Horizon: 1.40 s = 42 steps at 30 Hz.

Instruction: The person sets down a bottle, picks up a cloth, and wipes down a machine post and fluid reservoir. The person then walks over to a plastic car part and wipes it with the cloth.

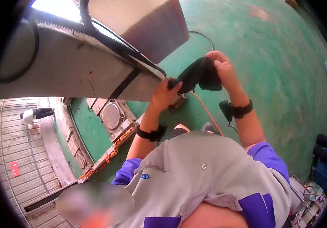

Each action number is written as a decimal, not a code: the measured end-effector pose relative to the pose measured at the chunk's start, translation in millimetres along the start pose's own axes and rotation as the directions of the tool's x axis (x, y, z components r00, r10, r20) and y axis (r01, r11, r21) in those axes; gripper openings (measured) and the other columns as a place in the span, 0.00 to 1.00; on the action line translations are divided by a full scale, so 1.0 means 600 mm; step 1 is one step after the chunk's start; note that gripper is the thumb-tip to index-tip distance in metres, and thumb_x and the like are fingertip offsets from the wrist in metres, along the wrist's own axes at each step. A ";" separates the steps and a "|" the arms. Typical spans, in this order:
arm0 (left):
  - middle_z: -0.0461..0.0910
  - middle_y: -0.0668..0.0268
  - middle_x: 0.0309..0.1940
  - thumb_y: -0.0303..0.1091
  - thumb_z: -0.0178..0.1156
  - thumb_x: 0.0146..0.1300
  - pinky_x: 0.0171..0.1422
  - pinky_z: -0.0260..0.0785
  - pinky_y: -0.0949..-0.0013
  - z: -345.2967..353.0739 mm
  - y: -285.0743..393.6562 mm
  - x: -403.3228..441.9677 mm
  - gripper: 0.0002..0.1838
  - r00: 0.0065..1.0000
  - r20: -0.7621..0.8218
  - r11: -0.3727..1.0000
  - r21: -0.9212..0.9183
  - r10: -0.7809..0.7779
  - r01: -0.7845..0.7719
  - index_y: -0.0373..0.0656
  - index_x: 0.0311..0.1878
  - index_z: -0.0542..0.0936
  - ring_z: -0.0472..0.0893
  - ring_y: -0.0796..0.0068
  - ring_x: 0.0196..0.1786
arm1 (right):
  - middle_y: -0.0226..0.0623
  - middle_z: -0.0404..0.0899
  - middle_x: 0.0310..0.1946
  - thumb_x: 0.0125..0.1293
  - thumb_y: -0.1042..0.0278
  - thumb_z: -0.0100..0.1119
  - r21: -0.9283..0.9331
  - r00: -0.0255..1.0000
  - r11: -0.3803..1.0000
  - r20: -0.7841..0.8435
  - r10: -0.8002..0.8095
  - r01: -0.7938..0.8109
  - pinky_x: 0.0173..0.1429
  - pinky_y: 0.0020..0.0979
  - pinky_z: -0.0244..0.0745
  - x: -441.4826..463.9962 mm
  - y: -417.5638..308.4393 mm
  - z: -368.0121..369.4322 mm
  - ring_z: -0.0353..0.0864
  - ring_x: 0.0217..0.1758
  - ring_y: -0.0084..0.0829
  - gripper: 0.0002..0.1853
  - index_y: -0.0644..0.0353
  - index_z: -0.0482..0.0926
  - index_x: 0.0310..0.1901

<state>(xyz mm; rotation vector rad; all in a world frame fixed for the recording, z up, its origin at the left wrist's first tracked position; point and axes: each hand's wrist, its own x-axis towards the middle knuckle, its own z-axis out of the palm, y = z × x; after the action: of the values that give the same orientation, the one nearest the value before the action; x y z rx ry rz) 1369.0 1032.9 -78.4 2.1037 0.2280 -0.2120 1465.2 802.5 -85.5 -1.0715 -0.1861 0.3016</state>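
A dark, soft piece of black cloth (199,74) is stretched between my two hands, above the green floor. My left hand (164,94) pinches its left end with the thumb on top. At the upper right end, my right hand (223,68) grips it between thumb and fingers. The cloth is bunched and sags at the right, so I cannot tell its exact shape. Each forearm wears a black strap with a small box on it; the right one is a wrist strap (243,110).
A grey metal beam (68,70) runs along the left, with a black toothed cable track (102,38) on it. A pale box-shaped cover (156,30) rises ahead. An orange hose (207,110) crosses the green floor (277,76). A person (36,114) stands far left.
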 end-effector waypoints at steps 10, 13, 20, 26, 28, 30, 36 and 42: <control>0.81 0.57 0.49 0.51 0.51 0.73 0.58 0.73 0.61 0.077 0.080 0.119 0.27 0.945 0.170 0.445 -0.895 0.279 0.030 0.33 0.57 0.74 0.81 0.67 0.52 | 0.38 0.74 0.53 0.57 0.82 0.58 -0.163 0.996 0.983 -0.038 0.078 -0.084 0.55 0.31 0.76 -0.022 0.059 -0.039 0.75 0.55 0.29 0.30 0.62 0.64 0.63; 0.79 0.55 0.54 0.52 0.48 0.73 0.67 0.65 0.53 0.084 0.091 0.149 0.27 0.909 0.260 0.280 -0.945 0.325 0.170 0.35 0.59 0.72 0.77 0.60 0.60 | 0.40 0.71 0.57 0.55 0.84 0.60 -0.513 0.988 0.850 -0.144 0.053 -0.120 0.56 0.33 0.76 -0.027 0.055 -0.022 0.76 0.55 0.31 0.41 0.55 0.57 0.70; 0.81 0.58 0.48 0.46 0.49 0.73 0.61 0.69 0.62 0.051 0.129 0.154 0.21 0.873 0.347 0.121 -0.938 0.342 0.325 0.35 0.50 0.77 0.79 0.65 0.53 | 0.35 0.69 0.63 0.64 0.63 0.62 -0.354 0.882 0.808 -0.181 0.435 -0.472 0.56 0.38 0.74 0.044 0.067 -0.080 0.74 0.56 0.31 0.44 0.42 0.46 0.76; 0.79 0.67 0.43 0.39 0.55 0.71 0.55 0.68 0.70 0.040 0.135 0.157 0.15 0.931 0.175 0.427 -0.904 0.321 0.023 0.36 0.51 0.75 0.76 0.78 0.46 | 0.33 0.78 0.55 0.74 0.52 0.46 0.371 0.964 0.891 0.141 0.225 -0.262 0.56 0.37 0.76 0.090 0.077 -0.092 0.80 0.54 0.28 0.20 0.54 0.73 0.60; 0.78 0.68 0.43 0.36 0.58 0.69 0.55 0.68 0.70 0.048 0.122 0.168 0.15 0.950 -0.004 0.579 -0.792 0.313 -0.194 0.36 0.53 0.73 0.76 0.78 0.45 | 0.34 0.80 0.50 0.73 0.53 0.46 0.343 0.969 0.909 0.021 0.246 -0.238 0.55 0.34 0.77 0.102 0.041 -0.071 0.81 0.51 0.27 0.19 0.56 0.74 0.57; 0.70 0.58 0.58 0.38 0.68 0.61 0.67 0.64 0.60 0.046 0.122 0.176 0.34 0.901 -0.041 0.781 -0.483 0.432 -0.396 0.41 0.67 0.64 0.73 0.63 0.59 | 0.36 0.79 0.47 0.73 0.58 0.45 0.152 0.972 0.963 0.114 0.206 -0.222 0.53 0.31 0.78 0.112 0.002 -0.067 0.81 0.49 0.27 0.16 0.59 0.74 0.53; 0.61 0.53 0.67 0.35 0.76 0.47 0.71 0.58 0.56 0.084 0.159 0.181 0.52 0.811 -0.316 0.853 -0.013 0.492 -0.522 0.44 0.73 0.54 0.64 0.57 0.69 | 0.35 0.75 0.46 0.70 0.73 0.42 0.064 0.990 0.990 0.073 0.122 -0.127 0.52 0.26 0.77 0.168 -0.041 0.006 0.77 0.48 0.24 0.14 0.63 0.66 0.55; 0.68 0.54 0.62 0.18 0.63 0.49 0.69 0.62 0.62 0.079 0.184 0.166 0.43 0.820 -0.470 0.900 -0.109 0.327 -0.422 0.44 0.71 0.60 0.70 0.62 0.65 | 0.34 0.74 0.47 0.75 0.67 0.46 -0.048 0.910 0.990 0.391 0.139 -0.131 0.53 0.24 0.75 0.247 -0.074 -0.013 0.76 0.50 0.22 0.14 0.58 0.64 0.59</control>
<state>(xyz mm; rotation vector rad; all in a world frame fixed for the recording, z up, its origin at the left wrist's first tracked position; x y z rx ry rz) 1489.9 943.5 -35.8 1.9125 0.0879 0.5179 1613.9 825.7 -49.6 -1.0377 -0.4779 0.6428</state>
